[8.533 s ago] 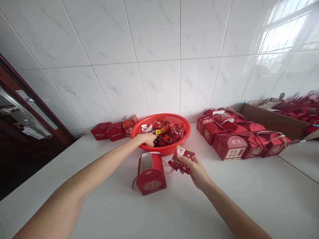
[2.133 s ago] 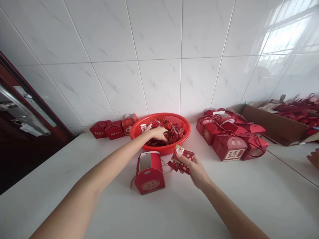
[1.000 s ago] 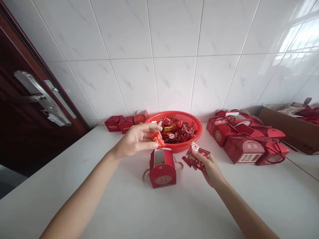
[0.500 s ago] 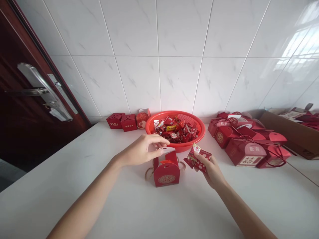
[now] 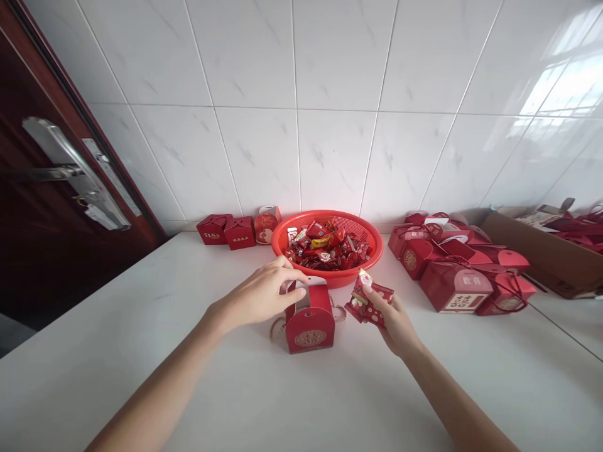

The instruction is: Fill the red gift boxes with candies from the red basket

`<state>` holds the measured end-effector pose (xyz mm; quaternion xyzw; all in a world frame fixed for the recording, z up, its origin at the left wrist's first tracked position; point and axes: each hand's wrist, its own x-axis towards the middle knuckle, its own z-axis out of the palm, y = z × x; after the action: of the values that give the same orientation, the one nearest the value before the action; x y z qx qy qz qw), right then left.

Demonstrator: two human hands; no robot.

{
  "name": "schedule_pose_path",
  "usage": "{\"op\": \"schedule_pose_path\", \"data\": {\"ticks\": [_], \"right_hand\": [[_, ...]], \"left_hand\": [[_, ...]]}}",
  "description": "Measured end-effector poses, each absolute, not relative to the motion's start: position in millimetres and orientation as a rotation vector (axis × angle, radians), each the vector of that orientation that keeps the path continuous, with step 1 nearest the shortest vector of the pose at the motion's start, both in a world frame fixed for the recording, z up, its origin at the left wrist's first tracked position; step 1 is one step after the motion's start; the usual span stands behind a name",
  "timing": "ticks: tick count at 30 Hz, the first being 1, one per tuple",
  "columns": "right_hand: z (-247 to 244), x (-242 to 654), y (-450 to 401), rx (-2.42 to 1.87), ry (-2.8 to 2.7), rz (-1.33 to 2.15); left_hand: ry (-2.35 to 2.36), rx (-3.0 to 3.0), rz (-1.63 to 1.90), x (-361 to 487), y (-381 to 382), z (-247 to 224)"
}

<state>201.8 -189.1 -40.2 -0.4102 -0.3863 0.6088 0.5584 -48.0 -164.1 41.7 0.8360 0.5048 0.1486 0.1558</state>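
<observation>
A small red gift box (image 5: 309, 326) with a gold printed oval stands upright on the table, its top open and a twisted cord at its sides. My left hand (image 5: 266, 289) is over the box's upper left edge, thumb and fingers apart, with nothing visible between them; whether the fingertips touch the box I cannot tell. To the right of the box, my right hand (image 5: 396, 320) pinches several red wrapped candies (image 5: 370, 301) between thumb and fingers. Just behind the box is a red plastic basket (image 5: 374, 254) holding a heap of wrapped candies (image 5: 325, 245).
Three small red boxes (image 5: 240, 233) stand by the wall at the back left. At the right is a cluster of red gift boxes (image 5: 456, 285), with a brown cardboard carton (image 5: 546, 257) beyond it. A dark door (image 5: 42, 207) with a metal handle borders the left side.
My left hand has moved slightly down at the box's opening. The orange-red item seen in the opening before is out of sight. My right hand still holds the candies beside the box.
</observation>
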Motion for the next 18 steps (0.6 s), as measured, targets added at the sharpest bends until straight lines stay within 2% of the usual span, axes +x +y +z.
{"op": "schedule_pose_path", "data": {"ticks": [6,11,18], "right_hand": [[-40,202,-189,-0.904,-0.938,1.482],[-15,202,-181,-0.804,-1.039,1.42],[25,161,-165,-0.715,-1.624,1.252]], "left_hand": [[1.369,2.311,0.207,-52,-163,41],[1.215,2.307,0.236,-54,-161,39],[1.193,2.231,0.233,-50,-165,50]]}}
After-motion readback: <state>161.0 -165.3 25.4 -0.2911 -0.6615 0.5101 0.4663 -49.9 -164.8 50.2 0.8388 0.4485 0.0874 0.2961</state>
